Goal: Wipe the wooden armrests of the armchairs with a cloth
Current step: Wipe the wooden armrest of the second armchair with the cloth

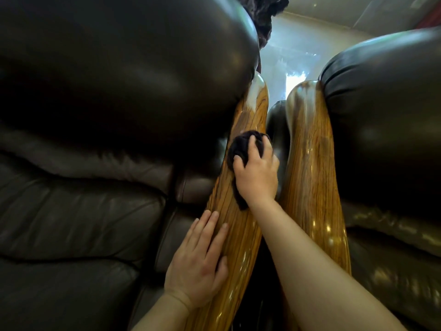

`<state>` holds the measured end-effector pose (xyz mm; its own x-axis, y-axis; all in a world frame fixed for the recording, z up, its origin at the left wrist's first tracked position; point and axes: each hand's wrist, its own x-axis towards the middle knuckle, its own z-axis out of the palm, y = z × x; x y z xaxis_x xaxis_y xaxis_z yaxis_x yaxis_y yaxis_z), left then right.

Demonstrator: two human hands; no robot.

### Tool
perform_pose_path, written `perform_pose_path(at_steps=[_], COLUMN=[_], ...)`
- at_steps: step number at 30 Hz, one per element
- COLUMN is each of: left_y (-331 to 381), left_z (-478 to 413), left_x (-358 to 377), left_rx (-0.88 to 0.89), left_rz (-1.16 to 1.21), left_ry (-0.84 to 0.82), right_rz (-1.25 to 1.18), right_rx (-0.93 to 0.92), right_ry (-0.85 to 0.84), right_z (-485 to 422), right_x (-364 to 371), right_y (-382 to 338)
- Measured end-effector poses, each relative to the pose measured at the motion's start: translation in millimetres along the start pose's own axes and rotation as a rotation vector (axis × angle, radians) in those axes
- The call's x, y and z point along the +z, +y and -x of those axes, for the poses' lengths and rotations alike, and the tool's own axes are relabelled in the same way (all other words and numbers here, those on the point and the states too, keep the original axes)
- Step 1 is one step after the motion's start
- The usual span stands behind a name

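Note:
Two glossy wooden armrests run side by side up the middle of the view. On the left armrest [248, 115] lies a bunched dark cloth [241, 145], and my right hand [256, 177] is shut on it, pressing it against the wood about halfway along. My left hand [200, 259] rests flat on the near part of the same armrest, fingers apart, holding nothing. The right armrest [310, 163] is bare and shiny, a narrow gap away.
A dark leather armchair [83, 211] fills the left side, with its bulging back cushion [119, 68] overhanging the armrest. A second dark leather armchair [386, 115] stands on the right. A shiny pale floor [293, 51] shows beyond the gap.

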<state>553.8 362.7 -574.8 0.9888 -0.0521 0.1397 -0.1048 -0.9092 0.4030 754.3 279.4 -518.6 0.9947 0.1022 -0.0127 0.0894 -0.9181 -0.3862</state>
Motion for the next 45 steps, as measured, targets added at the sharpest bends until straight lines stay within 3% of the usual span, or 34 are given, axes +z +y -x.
perform_pose_path(at_steps=[4,10,17,22,25,29,30,32,39,41,45], left_y=[0.4,10.3,15.0,13.3,13.6,13.6,13.8,13.6,11.9,11.4,8.9], left_z=[0.4,-42.1,-101.3,-102.4,-102.6,-102.9,-103.2,-103.5,-101.4,-100.4,-101.8], left_x=[-1.8,-16.7,-11.3,-9.3,-11.1,-11.9,-12.3,-11.8,-10.9,-9.3,-9.5], left_rx=[-0.001,-0.037,-0.062,-0.064,-0.051,-0.039,-0.032,-0.025,-0.036,-0.023,-0.028], left_rz=[-0.008,-0.066,-0.011,-0.027,-0.048,-0.054,-0.061,-0.08,-0.048,-0.038,-0.017], left_ry=[-0.018,0.049,0.004,0.006,-0.01,-0.017,-0.01,-0.001,0.003,0.016,0.022], right_rz=[-0.023,-0.329,-0.596,-0.74,-0.487,-0.017,0.115,0.29,-0.075,-0.015,0.083], right_rx=[0.077,0.347,0.185,0.369,0.154,-0.627,-0.723,-0.619,-0.031,-0.087,-0.418], right_ry=[0.088,-0.089,-0.012,-0.052,-0.04,0.19,0.156,-0.039,-0.071,0.001,0.184], right_z=[42.0,-41.2,-19.0,-76.5,-83.8,-61.7,-59.6,-65.7,-113.9,-87.3,-50.4], right_x=[12.2,0.3,10.2,10.1,8.4,5.0,6.0,6.0,-0.2,2.8,-5.9], right_y=[4.4,11.7,39.5,26.6,17.0,25.3,29.0,30.3,1.5,4.6,16.5])
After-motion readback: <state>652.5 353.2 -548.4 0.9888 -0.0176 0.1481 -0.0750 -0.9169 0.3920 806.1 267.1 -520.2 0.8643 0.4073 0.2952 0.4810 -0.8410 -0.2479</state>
